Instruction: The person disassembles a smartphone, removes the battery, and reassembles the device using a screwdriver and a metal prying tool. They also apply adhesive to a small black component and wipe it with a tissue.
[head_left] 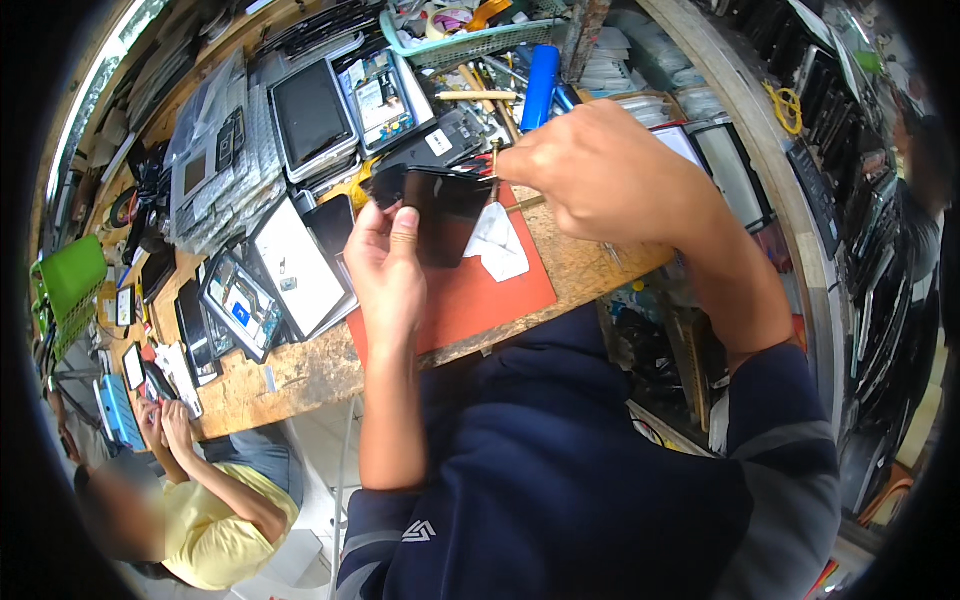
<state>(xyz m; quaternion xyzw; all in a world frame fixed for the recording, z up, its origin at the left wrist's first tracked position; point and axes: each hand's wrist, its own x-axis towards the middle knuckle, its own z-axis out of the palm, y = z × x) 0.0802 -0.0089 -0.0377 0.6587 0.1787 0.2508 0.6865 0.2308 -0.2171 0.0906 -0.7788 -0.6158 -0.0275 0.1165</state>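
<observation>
My left hand [387,265] is closed on a black, glossy, flat device [445,220], like a phone or small tablet, with its thumb on the face. The device is tilted up above a red mat [530,285]. My right hand [590,170] is curled into a pinch at the far right corner of the device. What its fingertips hold, perhaps a thin tool, I cannot make out. Under the device's right side lies a crumpled white piece of paper or cloth [498,250] on the mat.
Opened tablets [312,115] and bubble-wrapped parts [210,185] crowd the left of the wooden bench [300,370]. Behind the mat are a blue cylinder [540,85], loose tools and a teal basket [470,50]. A co-worker in a yellow shirt [220,520] sits at lower left.
</observation>
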